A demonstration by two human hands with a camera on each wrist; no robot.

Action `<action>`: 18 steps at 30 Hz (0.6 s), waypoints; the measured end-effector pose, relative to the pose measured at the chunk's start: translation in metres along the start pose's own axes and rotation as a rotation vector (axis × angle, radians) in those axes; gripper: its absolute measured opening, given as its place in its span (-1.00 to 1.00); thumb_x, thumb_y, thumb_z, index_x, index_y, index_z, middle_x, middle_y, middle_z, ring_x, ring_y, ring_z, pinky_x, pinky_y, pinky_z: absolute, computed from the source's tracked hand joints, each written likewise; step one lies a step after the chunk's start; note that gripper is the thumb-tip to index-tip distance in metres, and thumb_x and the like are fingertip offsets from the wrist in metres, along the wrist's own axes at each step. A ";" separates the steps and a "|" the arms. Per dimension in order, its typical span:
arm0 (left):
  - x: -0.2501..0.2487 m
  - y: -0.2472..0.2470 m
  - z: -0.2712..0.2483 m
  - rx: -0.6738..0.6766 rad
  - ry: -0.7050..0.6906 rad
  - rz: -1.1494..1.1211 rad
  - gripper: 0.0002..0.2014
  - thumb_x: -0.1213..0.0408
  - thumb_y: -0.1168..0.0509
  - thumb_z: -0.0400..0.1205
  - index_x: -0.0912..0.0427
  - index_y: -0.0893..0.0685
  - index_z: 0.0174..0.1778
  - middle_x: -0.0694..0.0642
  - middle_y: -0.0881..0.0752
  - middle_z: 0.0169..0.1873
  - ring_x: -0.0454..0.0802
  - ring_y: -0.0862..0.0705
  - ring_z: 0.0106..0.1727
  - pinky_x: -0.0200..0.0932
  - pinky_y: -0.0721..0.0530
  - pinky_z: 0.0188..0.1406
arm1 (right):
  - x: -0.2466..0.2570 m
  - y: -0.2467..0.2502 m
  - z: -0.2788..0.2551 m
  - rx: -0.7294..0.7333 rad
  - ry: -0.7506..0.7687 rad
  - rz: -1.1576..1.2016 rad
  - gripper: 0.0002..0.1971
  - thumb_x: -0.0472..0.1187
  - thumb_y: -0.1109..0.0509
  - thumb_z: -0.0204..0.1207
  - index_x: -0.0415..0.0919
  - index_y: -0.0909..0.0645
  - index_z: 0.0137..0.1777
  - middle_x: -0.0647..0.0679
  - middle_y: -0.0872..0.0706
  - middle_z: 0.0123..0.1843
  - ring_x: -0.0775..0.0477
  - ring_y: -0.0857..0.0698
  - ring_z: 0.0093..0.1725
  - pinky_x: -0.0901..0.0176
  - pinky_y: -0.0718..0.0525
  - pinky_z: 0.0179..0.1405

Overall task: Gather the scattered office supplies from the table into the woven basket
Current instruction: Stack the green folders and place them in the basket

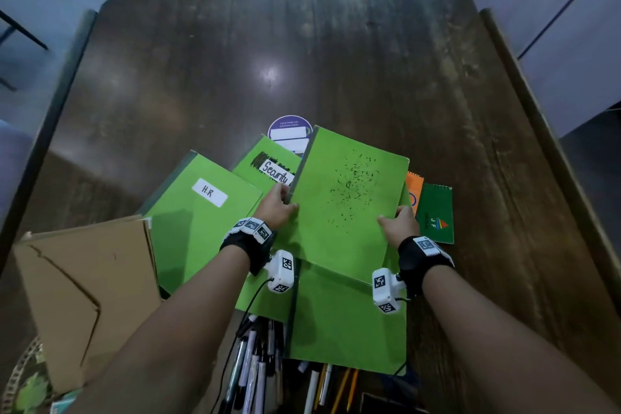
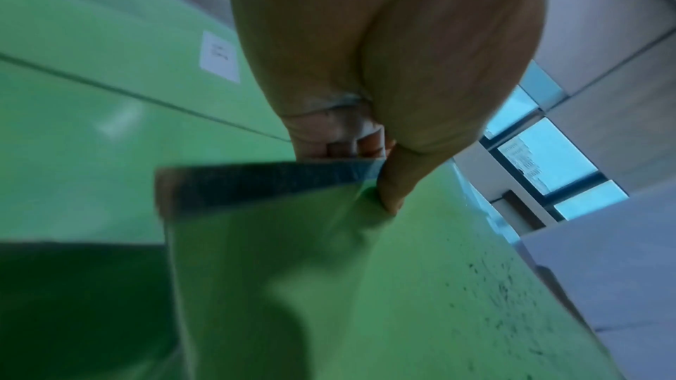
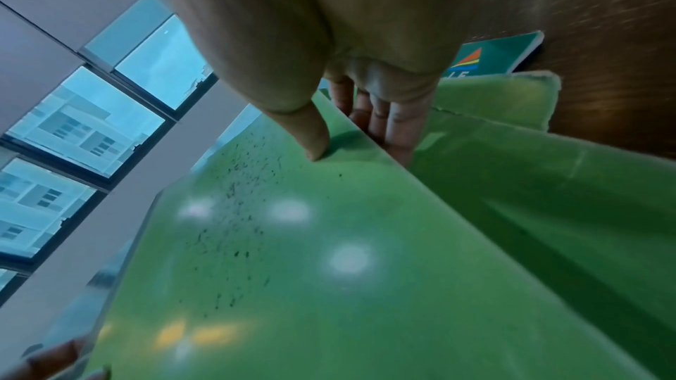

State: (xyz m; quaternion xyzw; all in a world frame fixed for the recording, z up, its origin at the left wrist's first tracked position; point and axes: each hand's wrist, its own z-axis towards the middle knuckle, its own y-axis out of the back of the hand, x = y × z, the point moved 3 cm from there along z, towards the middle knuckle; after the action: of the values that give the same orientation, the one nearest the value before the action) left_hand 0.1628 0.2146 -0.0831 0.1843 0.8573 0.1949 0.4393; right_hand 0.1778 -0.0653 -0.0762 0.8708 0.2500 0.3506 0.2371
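Both hands hold a green speckled folder (image 1: 346, 202) lifted and tilted above the pile. My left hand (image 1: 277, 207) pinches its dark spine edge, thumb on top (image 2: 389, 192) and fingers beneath. My right hand (image 1: 400, 223) grips the right edge, thumb on the speckled cover (image 3: 314, 137), fingers under it. Below lie more green folders: one labelled H.R (image 1: 198, 212), one labelled Security (image 1: 268, 165), another (image 1: 346, 319) nearest me. A woven basket rim (image 1: 20, 370) shows at the bottom left corner.
A brown cardboard folder (image 1: 87, 292) lies at the left near the basket. Pens and pencils (image 1: 262, 366) lie at the bottom edge. A dark green notepad (image 1: 435, 215), an orange notepad (image 1: 414, 188) and a round purple sticker (image 1: 290, 131) sit by the pile on the dark wooden table (image 1: 302, 54).
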 end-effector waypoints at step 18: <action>0.057 0.130 -0.122 -0.244 -0.146 -0.280 -0.72 0.27 -0.34 0.70 0.16 -0.44 0.25 0.20 -0.71 0.12 0.16 -0.74 0.09 0.22 -0.74 0.13 | 0.096 -0.045 -0.134 0.166 0.387 0.172 -0.49 -0.35 -0.24 0.72 -0.37 -0.23 0.64 -0.33 -0.41 0.59 -0.28 -0.42 0.58 -0.14 -0.46 0.49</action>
State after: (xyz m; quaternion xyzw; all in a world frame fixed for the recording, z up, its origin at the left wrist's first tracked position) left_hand 0.0495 0.3324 0.0080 0.0223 0.8103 0.2207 0.5423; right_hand 0.1280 0.0584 0.0305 0.8220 0.2438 0.5082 0.0816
